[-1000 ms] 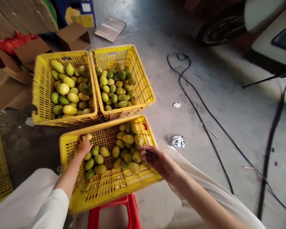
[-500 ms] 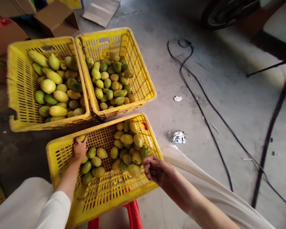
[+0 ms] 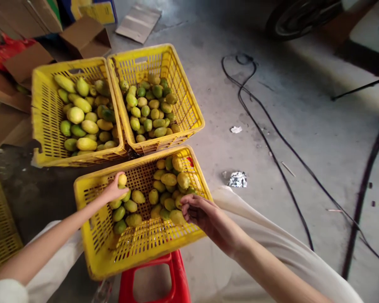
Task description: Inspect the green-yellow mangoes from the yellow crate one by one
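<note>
My left hand (image 3: 114,190) grips a yellow lemon (image 3: 122,180) between thumb and fingers, above a group of green-yellow lemons (image 3: 130,205) in the left half of the near yellow crate (image 3: 139,256). My right hand (image 3: 199,209) hangs over that crate's right side, fingers loosely curled and nothing visible in them. It is beside a larger pile of lemons (image 3: 169,179) and partly covers some of them. A strip of perforated crate floor shows between the two groups.
Two more yellow crates, left (image 3: 47,122) and right (image 3: 189,101), hold similar fruit beyond the near one. A red stool (image 3: 180,277) is under the near crate. Cardboard boxes (image 3: 85,38) sit at back left; black cables (image 3: 265,143) and crumpled foil (image 3: 238,179) lie on the floor.
My left hand has lifted a lemon from the near crate's back left area and moved right with it. My right hand has shifted slightly left. The view has moved a little.
</note>
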Tool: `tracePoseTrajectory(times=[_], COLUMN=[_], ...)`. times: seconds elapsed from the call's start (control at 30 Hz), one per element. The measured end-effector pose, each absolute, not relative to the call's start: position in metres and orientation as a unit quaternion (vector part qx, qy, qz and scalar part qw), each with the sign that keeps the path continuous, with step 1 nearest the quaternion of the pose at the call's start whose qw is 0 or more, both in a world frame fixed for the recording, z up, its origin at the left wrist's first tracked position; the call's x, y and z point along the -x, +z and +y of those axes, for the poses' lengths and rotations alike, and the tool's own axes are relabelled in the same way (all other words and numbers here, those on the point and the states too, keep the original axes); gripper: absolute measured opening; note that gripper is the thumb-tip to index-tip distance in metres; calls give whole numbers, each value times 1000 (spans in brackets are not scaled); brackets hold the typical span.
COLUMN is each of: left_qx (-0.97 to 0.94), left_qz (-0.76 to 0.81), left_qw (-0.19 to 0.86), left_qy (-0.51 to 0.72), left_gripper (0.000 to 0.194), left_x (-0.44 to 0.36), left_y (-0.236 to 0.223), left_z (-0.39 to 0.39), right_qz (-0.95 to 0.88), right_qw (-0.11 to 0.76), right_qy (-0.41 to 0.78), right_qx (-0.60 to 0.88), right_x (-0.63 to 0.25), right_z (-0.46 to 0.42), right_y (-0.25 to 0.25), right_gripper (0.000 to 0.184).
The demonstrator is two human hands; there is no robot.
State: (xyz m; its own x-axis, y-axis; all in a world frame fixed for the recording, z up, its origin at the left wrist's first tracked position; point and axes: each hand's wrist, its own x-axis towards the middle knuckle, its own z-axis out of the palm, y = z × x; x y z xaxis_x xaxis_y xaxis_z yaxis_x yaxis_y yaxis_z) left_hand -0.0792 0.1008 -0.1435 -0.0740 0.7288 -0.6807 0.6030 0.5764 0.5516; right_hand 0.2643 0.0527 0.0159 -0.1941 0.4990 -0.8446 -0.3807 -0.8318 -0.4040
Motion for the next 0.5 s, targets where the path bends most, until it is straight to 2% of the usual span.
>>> tracePoseTrajectory(times=[0.07, 0.17, 0.27, 0.37, 0.5], left_qx=[-395, -298, -224, -181, -135], left_qz=[731, 666, 599, 573, 563], left_qw=[551, 665, 737, 764, 783], left_qy=[75, 158, 217, 237, 228], left_gripper=[77, 77, 82, 82, 89], left_x=[71, 53, 31, 12, 3], left_y=[-98, -29, 23, 52, 63], left_z=[96, 73, 43, 23, 14], right_qz=[-85, -154, -230, -295, -286], right_qw=[292, 309, 317, 298, 284], right_qy=[765, 749, 765, 814, 823], right_qx=[568, 565, 511, 402, 399], right_x=[-262, -254, -239, -224, -216], right_z=[53, 51, 46, 42, 40], right_y=[14, 14, 22, 30, 27], right_gripper=[46, 45, 60, 72, 67])
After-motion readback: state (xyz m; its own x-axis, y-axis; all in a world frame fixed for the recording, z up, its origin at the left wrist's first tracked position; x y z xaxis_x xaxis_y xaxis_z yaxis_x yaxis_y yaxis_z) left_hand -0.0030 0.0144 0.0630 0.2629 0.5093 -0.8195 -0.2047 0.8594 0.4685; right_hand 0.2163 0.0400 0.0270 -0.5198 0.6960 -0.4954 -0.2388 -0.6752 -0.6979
